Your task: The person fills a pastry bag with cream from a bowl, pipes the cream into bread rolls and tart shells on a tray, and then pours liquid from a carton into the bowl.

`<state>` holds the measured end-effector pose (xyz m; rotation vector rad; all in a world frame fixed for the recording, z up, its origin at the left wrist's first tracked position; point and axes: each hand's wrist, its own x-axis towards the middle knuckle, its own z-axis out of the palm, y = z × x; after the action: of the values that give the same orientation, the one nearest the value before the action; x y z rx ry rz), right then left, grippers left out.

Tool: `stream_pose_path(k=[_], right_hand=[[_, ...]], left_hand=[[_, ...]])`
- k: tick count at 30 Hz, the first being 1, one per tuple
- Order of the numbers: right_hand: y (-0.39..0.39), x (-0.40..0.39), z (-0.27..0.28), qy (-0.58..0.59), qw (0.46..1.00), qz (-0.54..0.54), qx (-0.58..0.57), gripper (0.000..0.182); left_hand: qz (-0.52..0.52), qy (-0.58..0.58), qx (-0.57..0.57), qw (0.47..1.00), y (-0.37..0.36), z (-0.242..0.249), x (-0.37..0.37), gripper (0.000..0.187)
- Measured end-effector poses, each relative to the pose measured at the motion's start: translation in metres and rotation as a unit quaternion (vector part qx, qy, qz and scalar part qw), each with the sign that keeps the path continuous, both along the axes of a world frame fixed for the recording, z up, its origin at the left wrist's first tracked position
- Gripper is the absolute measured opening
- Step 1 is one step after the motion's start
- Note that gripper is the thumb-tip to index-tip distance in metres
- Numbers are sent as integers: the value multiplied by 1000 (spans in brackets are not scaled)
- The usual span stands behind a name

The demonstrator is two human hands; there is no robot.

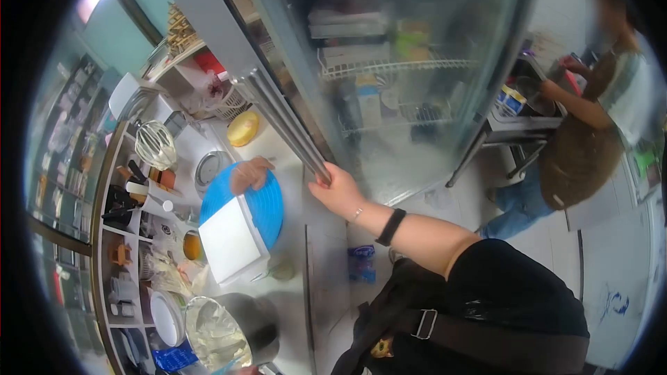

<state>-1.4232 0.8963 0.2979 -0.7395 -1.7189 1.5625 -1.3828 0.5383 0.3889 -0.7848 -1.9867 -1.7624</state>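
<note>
My right hand [335, 191] is wrapped around the long metal handle [281, 121] of a glass-doored fridge [396, 146]. White wire shelves with boxes and packages show through the glass. At the bottom edge, a sliver of skin beside the metal mixing bowl [258, 326] may be my left hand [247, 370]; its fingers are hidden. Pale cream [212, 330] coats the bowl's inside. On the counter, a white square board or box [233, 239] overlaps a blue round turntable [267, 198]. A brown lump [250, 176], too blurred to name, lies on the turntable's far side.
A yellow round item [243, 128] sits farther along the counter [295, 236]. A wire whisk [155, 144] stands near the scale-like dish [210, 169]. Shelves with tools line the left. At right, a person in a brown apron [583, 160] works at a metal stand [504, 121].
</note>
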Motion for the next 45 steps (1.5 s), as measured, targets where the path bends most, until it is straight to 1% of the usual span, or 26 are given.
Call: stream_pose_path(k=[1, 4, 6, 8, 10, 11, 12, 14, 16, 17, 18, 19, 20, 21, 22, 23, 24, 26, 28, 32, 34, 35, 36, 39, 41, 45], right_hand=[[-16, 23, 7, -28, 1000, 2, 8, 22], [-61, 88, 25, -33, 997, 6, -73, 19], [-80, 127, 1, -9, 995, -2, -103, 18], [-101, 177, 12, -6, 991, -10, -134, 19], [-109, 233, -18, 3, 995, -26, -93, 20], [-119, 257, -18, 9, 993, -68, -100, 20], [-128, 281, -17, 17, 988, -110, -109, 20], [-133, 336, -31, -15, 989, -135, -60, 7], [-141, 390, -51, -82, 967, -241, -15, 3], [-140, 425, -73, -267, 907, -277, 169, 3], [-139, 456, -91, -364, 840, -276, 293, 9], [-138, 486, -106, -447, 741, -289, 409, 17], [-134, 505, -105, -394, 790, -324, 340, 16], [-126, 512, -100, -314, 849, -360, 227, 16], [-117, 520, -92, -252, 873, -395, 134, 16], [-109, 529, -86, -236, 873, -414, 104, 16], [-100, 537, -83, -236, 869, -425, 91, 15], [-83, 546, -77, -240, 863, -439, 78, 15], [-73, 551, -76, -248, 858, -444, 70, 14], [-55, 566, -75, -253, 852, -456, 55, 13], [-58, 580, -73, -256, 836, -483, 47, 13], [-60, 586, -74, -256, 826, -500, 42, 13], [-65, 590, -73, -257, 812, -522, 37, 12], [-73, 586, -76, -262, 780, -569, 16, 12], [-74, 579, -74, -270, 754, -599, 5, 12], [-66, 558, -66, -289, 704, -649, -18, 11]], left_hand=[[-29, 6, -14, 999, -7, -4, -2, 18], [-118, -22, -40, 992, -19, -7, -5, 21], [-194, -58, -39, 979, -28, -18, -7, 24], [-216, -61, -5, 975, -3, -14, 0, 22], [-281, -56, -2, 958, 16, -21, 2, 30], [-265, -59, 9, 962, 33, -12, 13, 25], [-302, -66, -7, 951, 44, -11, 18, 25], [-369, -74, -37, 926, 71, -18, 25, 25], [-421, -23, -62, 905, 106, -24, 36, 24], [-437, -22, -67, 897, 124, -33, 43, 25], [-446, -23, -75, 891, 140, -38, 52, 26], [-472, -48, -82, 876, 154, -35, 62, 30], [-495, -71, -86, 862, 168, -32, 73, 33], [-498, -77, -87, 860, 183, -39, 85, 36], [-504, -82, -87, 855, 202, -49, 96, 39], [-495, -80, -72, 862, 222, -58, 106, 39], [-490, -79, -58, 866, 240, -68, 116, 39], [-413, -25, -90, 906, 272, -78, 129, 37], [-404, -58, -112, 906, 306, -97, 140, 37], [-419, -113, -199, 878, 378, -142, 138, 37], [-411, -88, -247, 873, 413, -171, 127, 37], [-419, -71, -265, 865, 443, -176, 127, 37], [-429, -56, -321, 842, 461, -170, 120, 38], [-367, 35, -359, 858, 552, -232, 99, 40], [-347, 27, -447, 824, 596, -227, 83, 51], [-275, 143, -435, 845, 678, -221, 47, 70]])
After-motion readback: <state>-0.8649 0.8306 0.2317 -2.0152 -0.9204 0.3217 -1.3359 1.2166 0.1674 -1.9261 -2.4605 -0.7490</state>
